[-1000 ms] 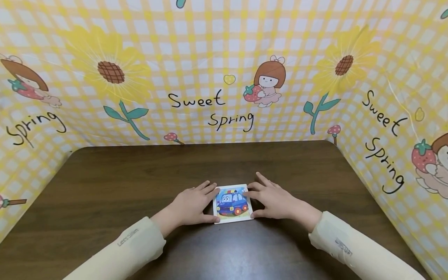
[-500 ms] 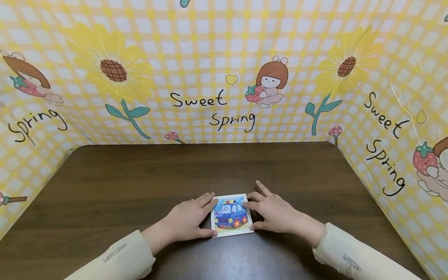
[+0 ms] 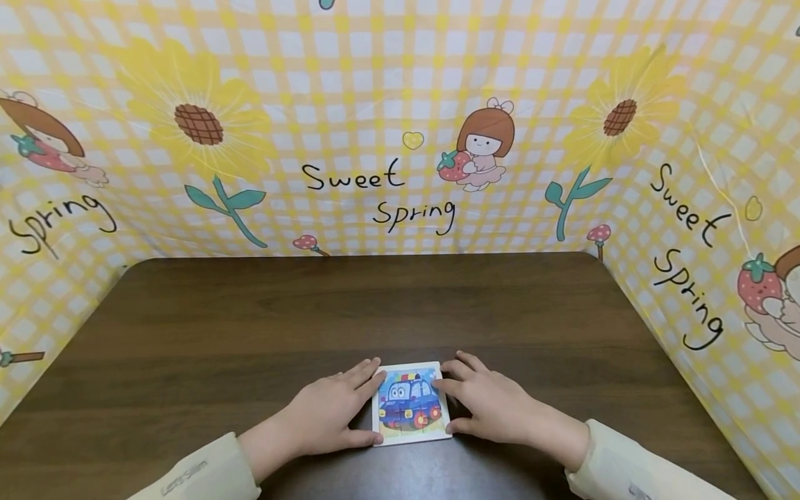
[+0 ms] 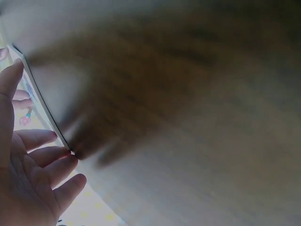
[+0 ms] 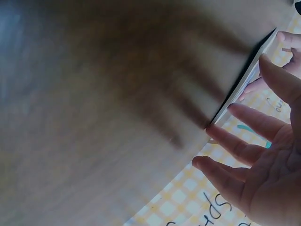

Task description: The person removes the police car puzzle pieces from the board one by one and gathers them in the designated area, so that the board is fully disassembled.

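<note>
A small square picture puzzle with a white frame and a blue cartoon car lies flat on the dark wooden table, below the middle of the head view. Against its left edge rests my left hand, thumb at the near corner and fingertips at the far one. On the opposite side, my right hand touches the frame with its thumb and fingertips. Both hands have spread, relaxed fingers. In the left wrist view the frame's thin edge meets the fingertips; the right wrist view likewise shows the edge along the fingers.
The brown wooden table reaches back to a yellow checked cloth printed with sunflowers and "Sweet Spring". This cloth also stands along the left and right sides. Hand shadows fall on the table in both wrist views.
Both hands and the puzzle between them have slid across the table toward the person. The puzzle stays flat, with the fingers at its two side edges throughout.
</note>
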### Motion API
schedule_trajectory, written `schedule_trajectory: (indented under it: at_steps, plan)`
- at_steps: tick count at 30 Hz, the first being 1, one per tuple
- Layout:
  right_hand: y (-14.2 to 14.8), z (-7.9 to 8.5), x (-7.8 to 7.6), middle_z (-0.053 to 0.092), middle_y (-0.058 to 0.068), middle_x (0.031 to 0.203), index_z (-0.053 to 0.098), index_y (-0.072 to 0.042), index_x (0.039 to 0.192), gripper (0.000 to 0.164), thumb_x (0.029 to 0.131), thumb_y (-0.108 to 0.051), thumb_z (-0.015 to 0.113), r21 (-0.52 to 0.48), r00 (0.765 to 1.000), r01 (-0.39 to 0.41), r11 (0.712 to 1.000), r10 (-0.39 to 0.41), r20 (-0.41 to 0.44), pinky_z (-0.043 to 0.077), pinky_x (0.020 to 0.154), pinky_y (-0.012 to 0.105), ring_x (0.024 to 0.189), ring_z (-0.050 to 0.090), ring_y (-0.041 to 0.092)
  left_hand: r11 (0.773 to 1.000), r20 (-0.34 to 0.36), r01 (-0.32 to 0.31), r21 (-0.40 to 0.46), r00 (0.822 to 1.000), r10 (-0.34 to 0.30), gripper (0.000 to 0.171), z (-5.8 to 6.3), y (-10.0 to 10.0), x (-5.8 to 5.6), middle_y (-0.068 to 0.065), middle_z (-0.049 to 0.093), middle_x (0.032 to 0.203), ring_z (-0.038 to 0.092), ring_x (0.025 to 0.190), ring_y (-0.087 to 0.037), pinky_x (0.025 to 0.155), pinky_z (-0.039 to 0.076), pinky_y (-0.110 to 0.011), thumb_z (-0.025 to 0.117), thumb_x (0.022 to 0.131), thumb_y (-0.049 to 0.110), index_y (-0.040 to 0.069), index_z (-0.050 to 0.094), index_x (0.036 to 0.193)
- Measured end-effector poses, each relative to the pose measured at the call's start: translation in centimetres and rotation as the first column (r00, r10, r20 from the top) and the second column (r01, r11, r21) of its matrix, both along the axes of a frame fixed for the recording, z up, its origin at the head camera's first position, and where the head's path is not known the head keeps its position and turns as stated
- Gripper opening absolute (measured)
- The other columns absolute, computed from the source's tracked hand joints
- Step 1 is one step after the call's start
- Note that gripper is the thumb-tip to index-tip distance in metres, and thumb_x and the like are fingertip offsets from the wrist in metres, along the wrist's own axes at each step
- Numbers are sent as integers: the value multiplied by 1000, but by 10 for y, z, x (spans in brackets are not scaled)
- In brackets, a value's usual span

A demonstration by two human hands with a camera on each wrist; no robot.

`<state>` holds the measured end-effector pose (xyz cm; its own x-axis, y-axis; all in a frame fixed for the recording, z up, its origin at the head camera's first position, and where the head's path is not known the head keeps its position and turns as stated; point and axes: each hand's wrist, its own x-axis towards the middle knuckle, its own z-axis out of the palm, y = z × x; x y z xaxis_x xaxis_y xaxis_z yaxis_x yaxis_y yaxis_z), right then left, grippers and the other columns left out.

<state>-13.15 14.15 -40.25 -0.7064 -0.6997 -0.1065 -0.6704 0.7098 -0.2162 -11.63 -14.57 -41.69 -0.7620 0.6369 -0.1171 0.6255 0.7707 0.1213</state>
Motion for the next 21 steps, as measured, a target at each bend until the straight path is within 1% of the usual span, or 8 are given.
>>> schedule_trajectory:
  at_steps: [4, 7, 10, 12, 14, 17, 21]
  plan:
    - [-1, 1, 2, 55, 10, 141, 64, -13, 133, 57, 86, -41, 76, -8, 1000, 4, 1000, -5, -11, 58, 86, 49, 136, 44, 43, 1000, 6, -1, 15, 1000, 1, 89, 0, 0, 4, -13, 34, 161, 35, 148, -27, 108, 46, -44, 58, 89, 67, 6, 41, 151]
    - [-2, 3, -1, 57, 10, 138, 66, -12, 130, 51, 88, -39, 75, -43, 1000, 8, 999, -9, -25, 57, 88, 46, 133, 47, 39, 999, 43, -22, 37, 999, 20, 90, 0, -1, 8, -13, 27, 164, 30, 151, -28, 108, 46, -48, 56, 91, 66, 4, 37, 153]
    - [-7, 7, -8, 59, 8, 131, 67, -11, 128, 46, 88, -34, 75, -94, 1000, 16, 995, -18, -24, 56, 86, 39, 120, 51, 29, 997, 80, -53, 56, 996, 49, 89, 0, -1, 10, -13, 23, 165, 27, 152, -29, 107, 45, -51, 53, 93, 65, 3, 34, 154]
    - [-12, 11, -14, 60, 6, 123, 68, -11, 126, 43, 88, -31, 76, -127, 1000, 23, 992, -23, -5, 53, 82, 35, 108, 51, 23, 996, 83, -71, 63, 994, 66, 87, 0, -1, 11, -13, 24, 165, 27, 152, -29, 107, 45, -51, 52, 94, 63, 3, 34, 154]
    - [-18, 14, -19, 61, 3, 117, 69, -12, 125, 40, 89, -29, 75, -153, 999, 33, 988, -27, 38, 50, 78, 32, 100, 49, 19, 994, 78, -84, 66, 994, 79, 84, -1, -1, 11, -13, 26, 164, 28, 151, -29, 107, 46, -51, 52, 95, 62, 3, 36, 153]
    - [-28, 15, -27, 63, 2, 110, 69, -13, 122, 36, 89, -28, 75, -179, 994, 33, 983, -14, 105, 49, 80, 32, 97, 50, 17, 993, 66, -98, 61, 993, 94, 82, -2, 0, 11, -13, 29, 163, 31, 150, -28, 104, 47, -52, 52, 95, 61, 3, 38, 152]
    - [-42, 12, -36, 63, 0, 107, 70, -14, 118, 32, 89, -27, 75, -197, 984, 19, 980, 17, 180, 51, 85, 33, 99, 56, 16, 994, 39, -103, 48, 994, 101, 81, -4, 1, 11, -13, 31, 162, 33, 149, -27, 101, 49, -54, 52, 95, 61, 4, 40, 151]
